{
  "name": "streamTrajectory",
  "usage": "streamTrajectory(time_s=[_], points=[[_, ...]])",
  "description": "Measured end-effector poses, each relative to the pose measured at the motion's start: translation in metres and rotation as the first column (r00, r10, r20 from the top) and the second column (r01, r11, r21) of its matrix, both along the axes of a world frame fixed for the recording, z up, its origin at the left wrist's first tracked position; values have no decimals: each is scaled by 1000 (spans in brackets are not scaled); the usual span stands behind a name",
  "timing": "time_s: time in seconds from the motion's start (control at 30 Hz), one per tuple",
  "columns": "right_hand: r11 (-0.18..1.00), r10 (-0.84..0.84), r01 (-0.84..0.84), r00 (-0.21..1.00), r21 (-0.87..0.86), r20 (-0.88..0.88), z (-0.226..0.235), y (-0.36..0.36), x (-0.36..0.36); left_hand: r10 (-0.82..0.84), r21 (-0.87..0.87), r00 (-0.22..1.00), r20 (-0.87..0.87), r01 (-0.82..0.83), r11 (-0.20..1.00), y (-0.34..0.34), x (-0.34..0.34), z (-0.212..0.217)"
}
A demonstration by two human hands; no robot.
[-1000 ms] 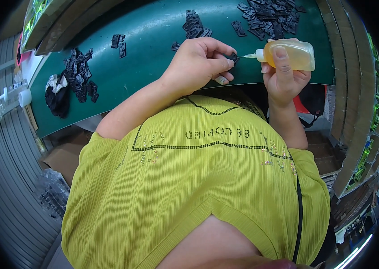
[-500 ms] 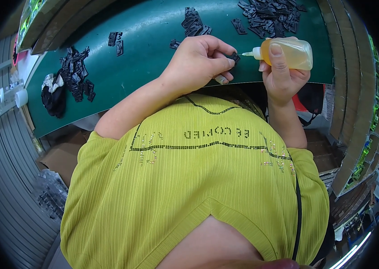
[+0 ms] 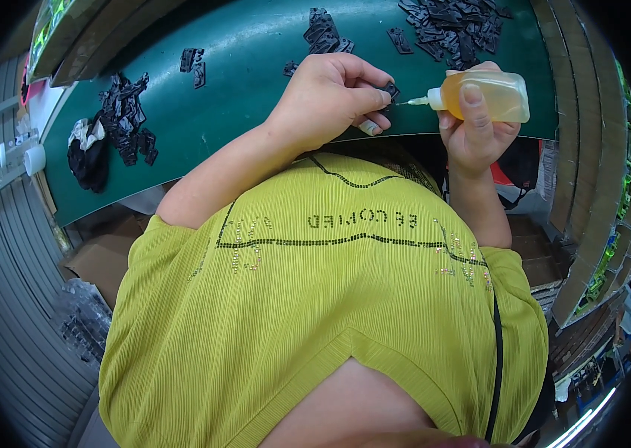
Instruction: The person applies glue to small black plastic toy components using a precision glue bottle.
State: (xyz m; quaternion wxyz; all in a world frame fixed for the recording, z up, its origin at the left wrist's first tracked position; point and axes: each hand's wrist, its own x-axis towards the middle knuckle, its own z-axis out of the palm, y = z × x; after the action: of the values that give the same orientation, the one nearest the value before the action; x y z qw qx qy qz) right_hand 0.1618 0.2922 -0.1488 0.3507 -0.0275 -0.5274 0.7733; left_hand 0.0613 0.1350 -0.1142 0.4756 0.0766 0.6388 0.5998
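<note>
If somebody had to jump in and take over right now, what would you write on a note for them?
Left hand: pinching one small black plastic part over the green mat.
Right hand: gripping a squeeze bottle of yellow liquid, nozzle tip pointed at that part.
Loose black parts: big pile at the mat's far right, small pile in the middle, another pile on the left by a black-and-white cloth.
Done: can't tell which parts are treated.
Left: likely finish this one, then the piles.

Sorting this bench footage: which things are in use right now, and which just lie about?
In use:
- small black part, pinched in left hand
- yellow squeeze bottle, in right hand

Lying about:
- black parts heap
- left-side black pile
- white container
</note>
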Motion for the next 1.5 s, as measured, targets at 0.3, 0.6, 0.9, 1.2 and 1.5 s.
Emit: streamTrajectory(time_s=[0.3, 0.6, 0.9, 1.2, 1.5], points=[[990, 59, -62, 998, 125, 27, -1, -3, 1, -15, -22, 1000, -4, 15, 1000, 2, -1, 2], [975, 58, -72, 996, 212, 71, -1, -2, 1, -19, -9, 1000, -12, 19, 1000, 2, -1, -1], [991, 6, -11, 999, -135, -36, -11, 13, -6, 42, 17, 995, -94, -41, 999, -6, -3, 5], [956, 13, -29, 998, -291, -57, -8, 11, -8, -299, -316, 127, -946, -138, 939, 4, -47, 12], [954, -23, 13, 999, -301, -31, -14, 13, -5, -633, -594, 175, -754, 229, 771, 61, -59, 27]])
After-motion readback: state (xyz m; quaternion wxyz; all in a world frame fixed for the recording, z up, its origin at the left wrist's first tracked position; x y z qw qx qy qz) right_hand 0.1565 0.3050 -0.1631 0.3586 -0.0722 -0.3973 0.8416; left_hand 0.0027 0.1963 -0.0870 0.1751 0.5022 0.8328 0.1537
